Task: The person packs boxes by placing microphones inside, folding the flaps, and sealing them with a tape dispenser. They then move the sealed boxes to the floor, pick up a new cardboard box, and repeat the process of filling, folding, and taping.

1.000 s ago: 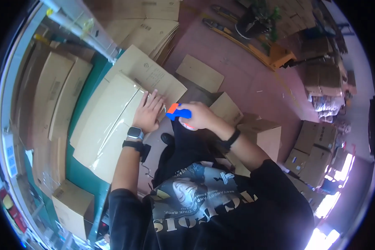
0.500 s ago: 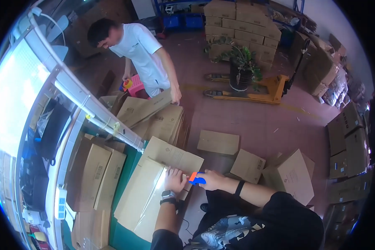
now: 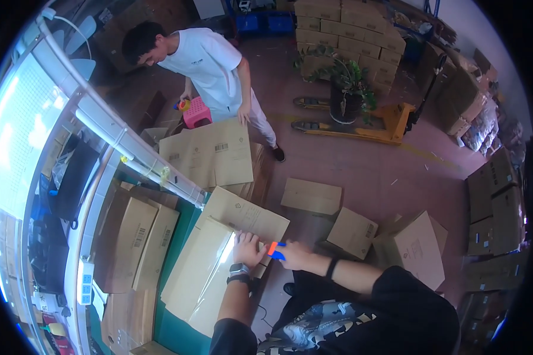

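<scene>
A flattened cardboard box (image 3: 186, 269) lies on the green-topped table (image 3: 183, 331), with a shiny strip of clear tape (image 3: 214, 284) along its middle. My left hand (image 3: 249, 247) rests on the cardboard beside the far end of the tape, fingers stretched out and holding nothing. My right hand (image 3: 297, 255) is wrapped round a blue and orange tape dispenser (image 3: 277, 250), just off the box's right edge and close to my left hand. Under the box's far end, another cardboard piece (image 3: 249, 212) sticks out.
Beyond the table a co-worker in white (image 3: 210, 65) handles a cardboard sheet (image 3: 210, 155) on a stack. A white metal post (image 3: 142, 163) slants along the left. Boxes (image 3: 411, 245) stand on the floor at right. Farther off is a yellow pallet jack (image 3: 391, 127) carrying a potted plant (image 3: 344, 103).
The co-worker's cardboard sheet has turned from edge-on to showing its broad face over the stack. My hands and the dispenser have barely shifted.
</scene>
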